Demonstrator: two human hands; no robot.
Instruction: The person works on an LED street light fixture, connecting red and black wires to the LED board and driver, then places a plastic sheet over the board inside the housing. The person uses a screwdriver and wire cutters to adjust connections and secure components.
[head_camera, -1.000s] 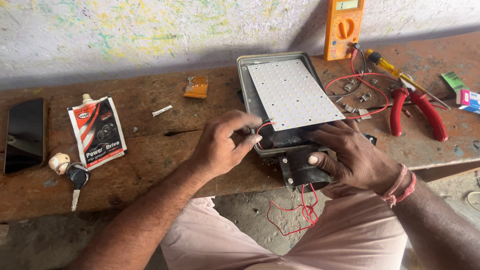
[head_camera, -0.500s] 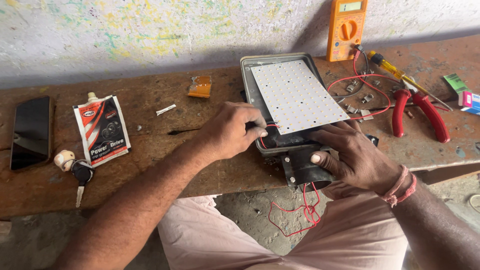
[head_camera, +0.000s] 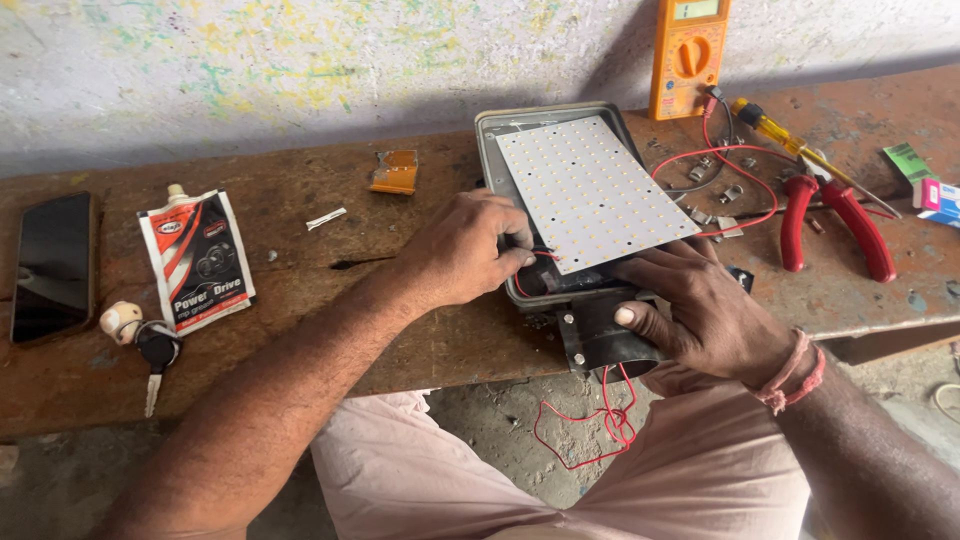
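A grey metal lamp housing lies at the front edge of the worn brown wooden surface, carrying a tilted white LED panel. Well left of the housing rests a red, white and black pouch with a nozzle, and further left a black phone and a key. A small orange scrap sits just left of the housing. Right of it stand an orange multimeter, red-handled pliers and small green and pink boxes. The left hand is curled, fingertips pinching a thin red wire at the housing's near left corner. The right hand grips the housing's black bracket, fingers under the panel's near edge.
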